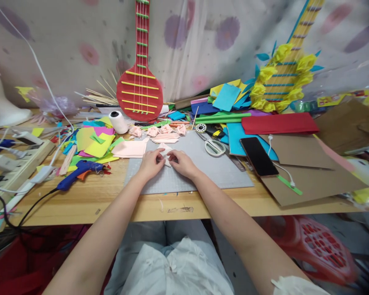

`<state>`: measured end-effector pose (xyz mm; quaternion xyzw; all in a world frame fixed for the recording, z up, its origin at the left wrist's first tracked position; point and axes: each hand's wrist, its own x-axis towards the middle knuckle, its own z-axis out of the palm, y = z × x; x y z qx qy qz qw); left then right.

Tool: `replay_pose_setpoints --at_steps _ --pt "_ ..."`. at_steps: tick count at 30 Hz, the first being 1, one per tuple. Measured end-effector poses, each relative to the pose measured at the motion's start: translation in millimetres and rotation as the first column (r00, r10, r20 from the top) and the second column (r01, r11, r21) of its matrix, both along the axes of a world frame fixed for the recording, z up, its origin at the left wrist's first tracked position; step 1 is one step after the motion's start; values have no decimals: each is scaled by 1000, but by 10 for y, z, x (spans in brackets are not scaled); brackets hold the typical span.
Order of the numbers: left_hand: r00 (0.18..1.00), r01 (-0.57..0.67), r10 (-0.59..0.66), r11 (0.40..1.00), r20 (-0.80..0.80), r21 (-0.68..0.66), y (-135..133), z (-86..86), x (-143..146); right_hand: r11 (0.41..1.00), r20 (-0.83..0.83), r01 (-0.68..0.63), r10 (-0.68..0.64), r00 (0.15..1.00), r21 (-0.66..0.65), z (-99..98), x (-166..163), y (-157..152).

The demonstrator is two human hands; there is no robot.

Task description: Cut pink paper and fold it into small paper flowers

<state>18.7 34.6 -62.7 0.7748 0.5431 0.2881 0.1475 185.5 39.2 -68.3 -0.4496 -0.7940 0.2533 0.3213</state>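
Observation:
Between my two hands is a small piece of pale pink paper [164,148], partly covered by my fingers, above the grey cutting mat [224,172]. My left hand [152,163] pinches its left side with curled fingers. From the right, my right hand [183,162] grips the other side of the same paper. A stack of pale pink paper [130,149] lies just left of my left hand. Behind the hands sit folded pink strips [165,138] and a row of several pink paper flowers [166,129]. Scissors with pale handles [215,147] rest on the mat to the right.
A blue glue gun [81,174] lies at left beside coloured paper scraps [95,141] and a power strip [15,176]. White thread [118,122] stands near a red cardboard instrument [140,94]. On the right are a phone [258,156], brown cardboard [310,184] and a yellow flowered instrument [283,80].

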Motion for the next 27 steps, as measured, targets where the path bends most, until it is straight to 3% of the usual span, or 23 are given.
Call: replay_pose_setpoints --at_steps 10,27 --pt "999 -13 14 1000 -52 13 -15 -8 34 999 30 -11 9 1000 44 -14 1 12" --pt "979 28 7 985 -202 170 -91 -14 57 998 50 -15 12 999 58 -8 -1 4"
